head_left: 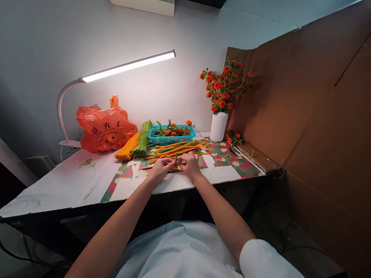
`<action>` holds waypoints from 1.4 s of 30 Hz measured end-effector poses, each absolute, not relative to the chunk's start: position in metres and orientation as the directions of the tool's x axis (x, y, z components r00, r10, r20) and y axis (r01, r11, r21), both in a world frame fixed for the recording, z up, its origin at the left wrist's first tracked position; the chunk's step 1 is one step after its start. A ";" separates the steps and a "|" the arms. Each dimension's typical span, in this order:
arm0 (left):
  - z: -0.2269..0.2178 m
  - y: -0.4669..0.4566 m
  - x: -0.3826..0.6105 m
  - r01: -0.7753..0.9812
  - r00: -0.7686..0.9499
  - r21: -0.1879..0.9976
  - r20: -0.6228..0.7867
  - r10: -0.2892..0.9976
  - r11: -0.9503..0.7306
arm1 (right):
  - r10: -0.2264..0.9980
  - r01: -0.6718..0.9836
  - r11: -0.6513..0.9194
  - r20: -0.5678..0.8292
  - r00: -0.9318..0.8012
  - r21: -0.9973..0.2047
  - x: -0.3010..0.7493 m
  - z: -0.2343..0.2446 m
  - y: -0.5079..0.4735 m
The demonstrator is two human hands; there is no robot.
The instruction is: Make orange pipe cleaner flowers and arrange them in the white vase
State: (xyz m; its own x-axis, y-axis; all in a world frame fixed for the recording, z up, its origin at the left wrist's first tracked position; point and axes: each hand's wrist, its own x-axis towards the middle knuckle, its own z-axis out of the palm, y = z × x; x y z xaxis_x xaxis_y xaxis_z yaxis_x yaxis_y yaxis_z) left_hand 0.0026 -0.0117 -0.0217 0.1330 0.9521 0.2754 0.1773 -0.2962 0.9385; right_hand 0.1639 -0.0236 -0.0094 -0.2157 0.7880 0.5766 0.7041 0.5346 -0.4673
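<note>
My left hand (160,168) and my right hand (190,163) are close together near the table's front edge, fingers pinched. Between them a short green pipe cleaner (176,157) stands up, gripped at the fingertips of both. A small orange bit shows just under the fingers, partly hidden by them. Right behind my hands lie loose orange and green pipe cleaners (168,149) in a spread pile. A thick bundle of green pipe cleaners (143,138) and an orange bundle (127,147) lie to the left of the pile.
A blue basket (159,140) holds orange flowers with green stems. Behind it to the right, a white ribbed vase (218,127) carries tall orange flowers. An orange plastic bag (104,128) and a lit desk lamp (130,67) stand left. A cardboard wall (319,106) bounds the right side.
</note>
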 end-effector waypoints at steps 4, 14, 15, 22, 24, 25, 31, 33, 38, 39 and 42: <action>-0.023 -0.013 0.002 0.210 0.147 0.921 0.301 0.942 -0.327 | 0.797 0.686 0.530 0.568 -0.204 -0.498 0.164 -0.010 -0.022; -0.012 -0.022 0.002 0.087 0.214 0.973 0.191 0.958 -0.213 | 0.801 0.524 0.596 0.503 -0.326 -0.609 0.173 -0.014 -0.010; -0.011 -0.023 0.002 0.084 0.229 0.977 0.171 0.958 -0.195 | 0.784 0.493 0.620 0.508 -0.357 -0.611 0.175 -0.014 -0.007; -0.009 -0.021 0.003 -0.180 0.287 0.982 -0.003 0.958 0.057 | 0.702 0.239 0.698 0.581 -0.411 -0.675 0.180 -0.011 0.004; -0.007 -0.017 0.002 -0.232 0.326 0.960 -0.077 0.942 0.158 | 0.719 0.216 0.678 0.571 -0.397 -0.703 0.178 -0.011 0.005; -0.006 -0.014 0.001 -0.241 0.350 0.948 -0.115 0.930 0.207 | 0.730 0.208 0.664 0.562 -0.388 -0.718 0.177 -0.011 0.006; -0.004 -0.007 0.004 -0.301 0.315 0.930 -0.113 0.942 0.212 | 0.838 0.184 0.524 0.465 -0.285 -0.832 0.171 -0.019 0.012; -0.005 -0.011 0.007 -0.283 0.206 0.959 0.028 0.978 0.033 | 0.862 0.216 0.494 0.441 -0.250 -0.842 0.169 -0.021 0.013; -0.011 -0.019 0.010 0.019 0.113 0.918 0.391 0.913 -0.395 | 0.856 0.375 0.514 0.491 -0.164 -0.771 0.167 -0.020 0.011; -0.012 -0.018 0.010 0.055 0.104 0.903 0.420 0.902 -0.427 | 0.854 0.396 0.514 0.496 -0.157 -0.761 0.167 -0.020 0.011; -0.012 -0.017 0.010 0.054 0.075 0.903 0.422 0.903 -0.426 | 0.852 0.417 0.516 0.499 -0.160 -0.748 0.167 -0.018 0.009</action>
State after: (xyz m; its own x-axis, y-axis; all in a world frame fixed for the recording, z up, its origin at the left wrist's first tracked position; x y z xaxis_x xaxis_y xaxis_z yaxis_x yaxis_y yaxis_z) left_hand 0.0098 -0.0166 -0.0124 0.0752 0.9035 0.4220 0.0539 -0.4263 0.9030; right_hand 0.1671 0.0086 -0.0183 -0.1604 0.8518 0.4987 0.4167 0.5164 -0.7481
